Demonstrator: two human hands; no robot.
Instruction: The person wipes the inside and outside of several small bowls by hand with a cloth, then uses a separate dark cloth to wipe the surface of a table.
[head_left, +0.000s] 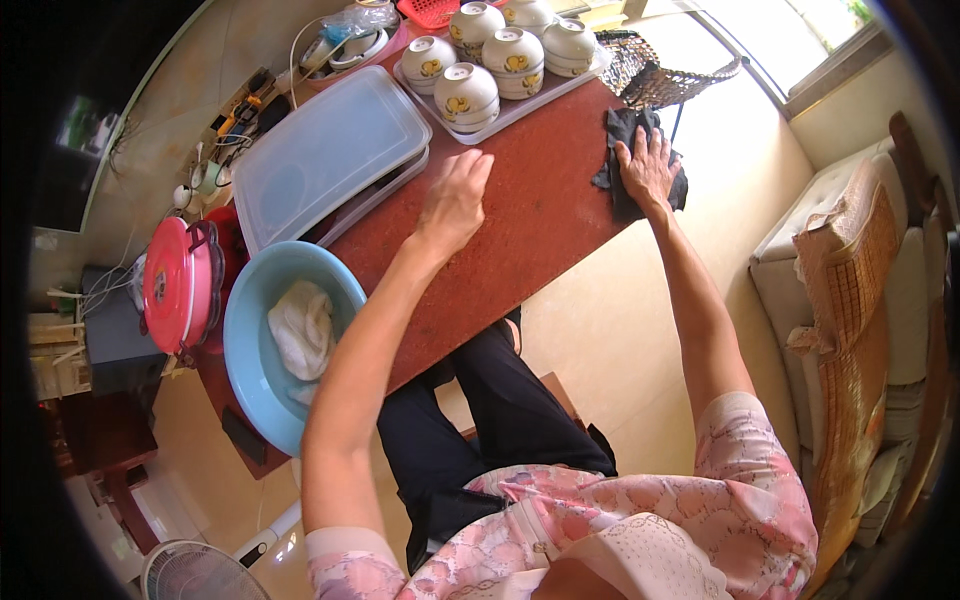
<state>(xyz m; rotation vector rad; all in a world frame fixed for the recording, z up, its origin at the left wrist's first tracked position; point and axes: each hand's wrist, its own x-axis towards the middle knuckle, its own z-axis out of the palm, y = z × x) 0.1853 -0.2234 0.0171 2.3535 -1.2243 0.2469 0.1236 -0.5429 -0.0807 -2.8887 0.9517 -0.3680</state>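
My right hand lies flat on a crumpled black cloth at the right end of the red-brown tabletop. Its fingers are spread across the cloth, part of which reaches past the table's edge. Over the middle of the table is my left hand, fingers curled in and nothing visible in it. Just beyond that hand sits a clear plastic box with a translucent lid, the lid slightly tilted. Below my left forearm, a light blue plastic basin holds a wet white cloth and some water.
Upturned flower-patterned bowls stand stacked on a plastic tray at the far side. A woven basket is beyond the right corner. A pink lidded container stands left of the basin. A sofa is at right, a fan lower left.
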